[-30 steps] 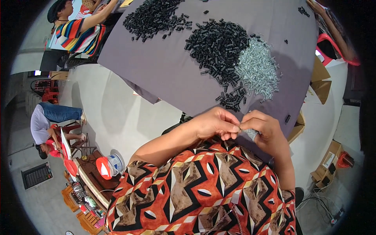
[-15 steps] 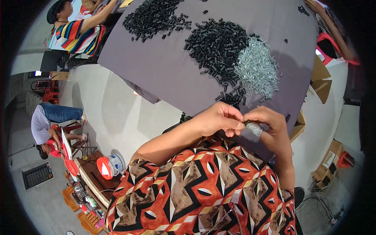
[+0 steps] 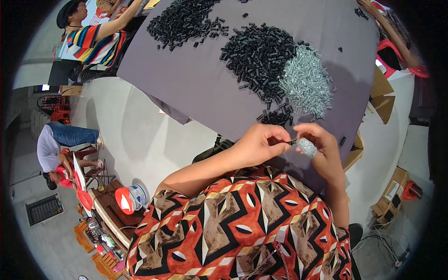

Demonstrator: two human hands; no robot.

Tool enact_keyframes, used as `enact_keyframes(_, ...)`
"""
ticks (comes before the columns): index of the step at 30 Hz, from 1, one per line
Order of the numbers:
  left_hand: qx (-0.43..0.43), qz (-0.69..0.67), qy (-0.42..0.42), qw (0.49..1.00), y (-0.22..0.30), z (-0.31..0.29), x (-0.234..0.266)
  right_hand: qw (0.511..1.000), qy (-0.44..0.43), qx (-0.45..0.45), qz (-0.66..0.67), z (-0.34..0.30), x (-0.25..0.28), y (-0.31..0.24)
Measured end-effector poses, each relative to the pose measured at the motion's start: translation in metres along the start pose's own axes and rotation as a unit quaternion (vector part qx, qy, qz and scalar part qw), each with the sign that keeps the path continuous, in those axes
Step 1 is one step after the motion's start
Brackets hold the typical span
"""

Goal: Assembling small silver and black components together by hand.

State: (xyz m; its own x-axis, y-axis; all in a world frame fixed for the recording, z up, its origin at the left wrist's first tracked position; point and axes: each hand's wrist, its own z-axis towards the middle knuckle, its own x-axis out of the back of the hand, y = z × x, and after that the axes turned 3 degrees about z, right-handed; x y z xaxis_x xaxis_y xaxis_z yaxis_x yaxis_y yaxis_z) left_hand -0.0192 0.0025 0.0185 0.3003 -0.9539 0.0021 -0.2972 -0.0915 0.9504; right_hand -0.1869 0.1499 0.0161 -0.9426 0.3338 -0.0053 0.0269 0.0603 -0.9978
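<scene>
A small black piece [image 3: 292,142] is pinched between the left hand's [image 3: 261,143] fingertips. Just beside it, the right hand [image 3: 325,148] is half curled, a silver cover [image 3: 306,147] seen at its thumb; any grip cannot be told. On the worktop [image 3: 196,88] beyond, a black heap [image 3: 256,58] touches a silver heap [image 3: 306,81].

Grey-covered table [image 3: 186,88], far black heap [image 3: 182,23], nearer black heap [image 3: 256,56], adjoining silvery heap [image 3: 306,81]

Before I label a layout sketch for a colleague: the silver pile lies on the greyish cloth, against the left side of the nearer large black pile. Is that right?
Wrong side: the head view shows the silver pile against the right side of the nearer large black pile.
</scene>
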Motion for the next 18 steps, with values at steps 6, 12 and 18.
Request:
enact_keyframes(6,-0.068,0.092,0.045,0.992,0.001,-0.001,-0.001,0.947,-0.019,0.093,-0.308,0.004,-0.009,-0.004)
enact_keyframes(12,0.084,-0.125,-0.050,0.987,-0.005,0.007,0.008,0.942,-0.065,0.134,-0.301,0.005,-0.006,-0.006)
enact_keyframes(18,0.068,-0.163,-0.050,0.983,-0.008,0.010,0.006,0.953,-0.048,0.113,-0.277,0.004,-0.005,-0.012)
